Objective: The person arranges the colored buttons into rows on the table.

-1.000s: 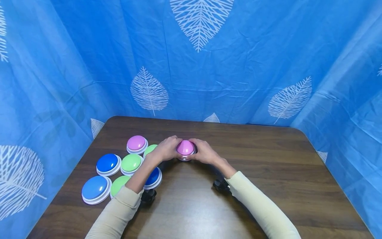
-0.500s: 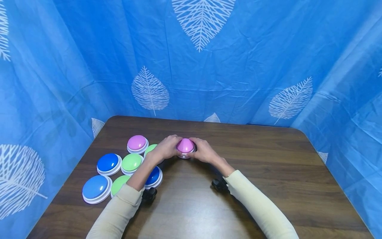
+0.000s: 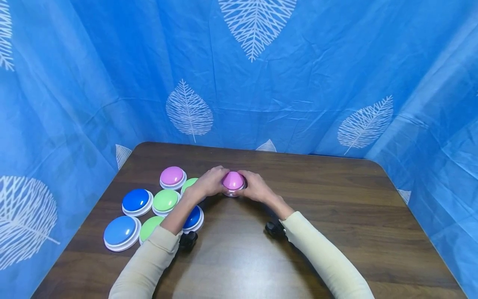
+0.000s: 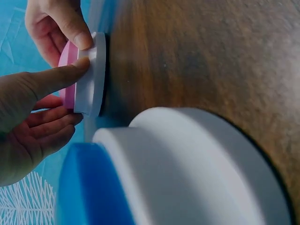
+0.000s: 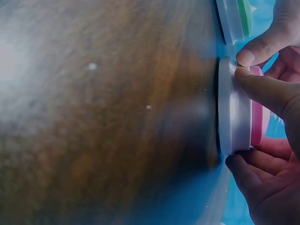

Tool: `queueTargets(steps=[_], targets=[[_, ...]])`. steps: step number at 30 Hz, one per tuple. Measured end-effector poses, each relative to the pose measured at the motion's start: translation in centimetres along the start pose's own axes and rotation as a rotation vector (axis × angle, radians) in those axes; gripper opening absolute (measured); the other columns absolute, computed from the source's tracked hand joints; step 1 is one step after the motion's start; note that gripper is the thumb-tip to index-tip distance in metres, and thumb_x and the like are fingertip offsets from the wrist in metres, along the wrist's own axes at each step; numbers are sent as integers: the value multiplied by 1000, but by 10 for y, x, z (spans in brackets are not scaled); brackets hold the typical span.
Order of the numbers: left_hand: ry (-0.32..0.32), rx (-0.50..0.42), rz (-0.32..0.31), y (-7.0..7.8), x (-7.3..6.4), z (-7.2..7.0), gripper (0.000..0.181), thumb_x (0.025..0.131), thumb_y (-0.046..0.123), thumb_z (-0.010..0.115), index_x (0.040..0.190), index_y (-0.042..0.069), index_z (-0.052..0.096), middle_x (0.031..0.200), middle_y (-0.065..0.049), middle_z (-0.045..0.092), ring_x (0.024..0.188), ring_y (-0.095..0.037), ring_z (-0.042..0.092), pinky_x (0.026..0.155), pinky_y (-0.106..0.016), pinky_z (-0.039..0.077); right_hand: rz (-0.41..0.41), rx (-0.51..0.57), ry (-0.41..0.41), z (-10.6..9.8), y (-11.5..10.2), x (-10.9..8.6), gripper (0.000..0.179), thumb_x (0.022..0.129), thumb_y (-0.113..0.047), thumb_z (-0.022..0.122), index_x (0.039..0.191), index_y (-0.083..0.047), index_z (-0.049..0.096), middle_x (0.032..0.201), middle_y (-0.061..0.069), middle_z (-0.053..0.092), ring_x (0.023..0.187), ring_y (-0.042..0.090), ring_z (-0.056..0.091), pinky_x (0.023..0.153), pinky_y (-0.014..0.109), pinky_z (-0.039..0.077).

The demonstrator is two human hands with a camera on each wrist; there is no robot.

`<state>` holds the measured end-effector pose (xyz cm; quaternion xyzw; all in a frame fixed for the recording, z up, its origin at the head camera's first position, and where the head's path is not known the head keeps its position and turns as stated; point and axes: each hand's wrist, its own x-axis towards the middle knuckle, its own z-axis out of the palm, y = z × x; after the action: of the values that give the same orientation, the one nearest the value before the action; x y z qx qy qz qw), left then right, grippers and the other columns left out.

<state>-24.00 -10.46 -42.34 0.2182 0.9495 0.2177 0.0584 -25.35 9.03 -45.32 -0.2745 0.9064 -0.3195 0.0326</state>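
Observation:
A push button with a pink dome (image 3: 233, 180) and a round white base (image 5: 234, 108) is held between both hands near the far middle of the table. My left hand (image 3: 210, 182) grips its left side, and my right hand (image 3: 257, 187) grips the right. Both thumbs lie along the near side of the white base, tips close together, as the wrist views show. Fingers curl round the sides, partly hidden behind the button. The dome faces up, and the base sits right at the tabletop.
To the left stand several similar buttons: a pink one (image 3: 173, 176), a dark blue one (image 3: 136, 200), a light blue one (image 3: 120, 230) and green ones (image 3: 166, 200), some partly behind the left arm. The wooden table (image 3: 336, 199) meets a blue leaf-print curtain (image 3: 284, 83) at the back.
The pink button and both hands stay nearly in place, with a slight shift toward the far side early on. The whole view drifts slightly.

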Motion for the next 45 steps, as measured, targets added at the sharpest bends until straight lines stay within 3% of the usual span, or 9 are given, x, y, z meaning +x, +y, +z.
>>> queueTargets(steps=[23, 35, 41, 45], targets=[[-33, -3, -35, -3, 1, -3, 71, 83, 22, 82, 141, -2, 49, 128, -18, 55, 118, -33, 55, 102, -46, 46, -5, -17, 13, 4, 3, -2, 72, 80, -29, 85, 138, -1, 52, 132, 15, 59, 122, 28, 56, 104, 41, 44], [-39, -50, -51, -4, -2, -3, 73, 83, 23, 83, 142, -1, 48, 130, -18, 54, 120, -33, 54, 102, -47, 46, 12, -10, 5, 5, 2, -4, 74, 82, -30, 83, 141, -3, 49, 135, 15, 57, 124, 27, 54, 105, 40, 43], [-42, -83, -57, -6, -5, -4, 77, 82, 25, 84, 144, -1, 46, 132, -18, 53, 121, -33, 53, 103, -47, 45, 20, -12, -18, 5, 0, -7, 81, 83, -35, 82, 145, -1, 44, 139, 17, 54, 126, 28, 53, 105, 40, 43], [-50, -58, -43, -7, -8, -8, 80, 82, 31, 83, 145, -2, 45, 136, -20, 52, 126, -35, 50, 105, -49, 42, 22, -25, -27, -1, -2, -7, 89, 81, -39, 82, 148, 3, 40, 143, 20, 50, 129, 31, 51, 105, 41, 43]])
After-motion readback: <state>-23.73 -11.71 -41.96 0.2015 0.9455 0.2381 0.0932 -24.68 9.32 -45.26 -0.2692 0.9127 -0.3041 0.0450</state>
